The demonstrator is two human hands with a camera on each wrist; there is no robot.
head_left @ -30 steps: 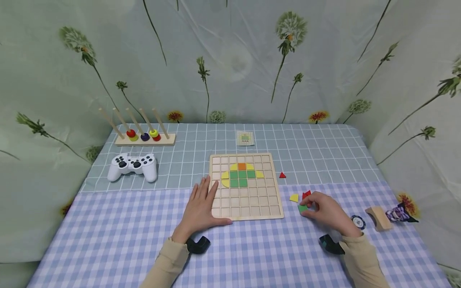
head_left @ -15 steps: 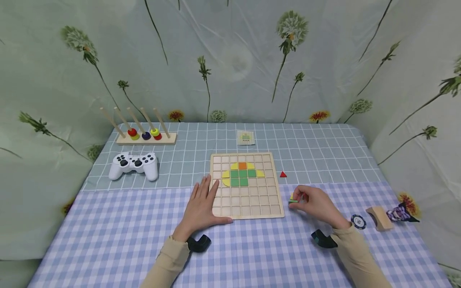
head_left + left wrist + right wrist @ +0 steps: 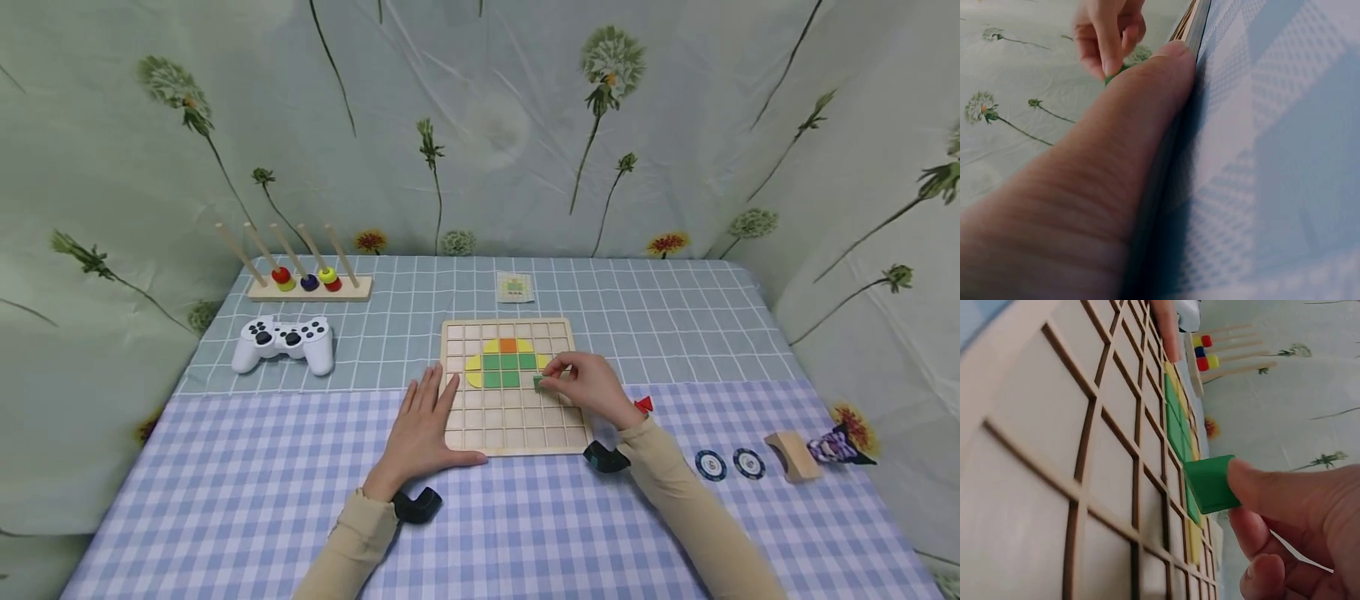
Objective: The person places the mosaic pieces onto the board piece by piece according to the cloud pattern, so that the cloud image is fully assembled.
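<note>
on the checked table (image 3: 225, 467), left hand (image 3: 423, 425) lies spread against the board (image 3: 510, 417); right hand (image 3: 588, 385) pinches a green tile (image 3: 538, 382).

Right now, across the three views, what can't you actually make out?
- Head view: the print on the small card is too small to read.
- Head view: the right hand hides the board cells under it, and whether the green tile touches the board.
- Left wrist view: the left hand fills the frame and hides most of the board.
- Right wrist view: the near cells are blurred.

Bright, even light; soft shadows; wrist views blur close up.
</note>
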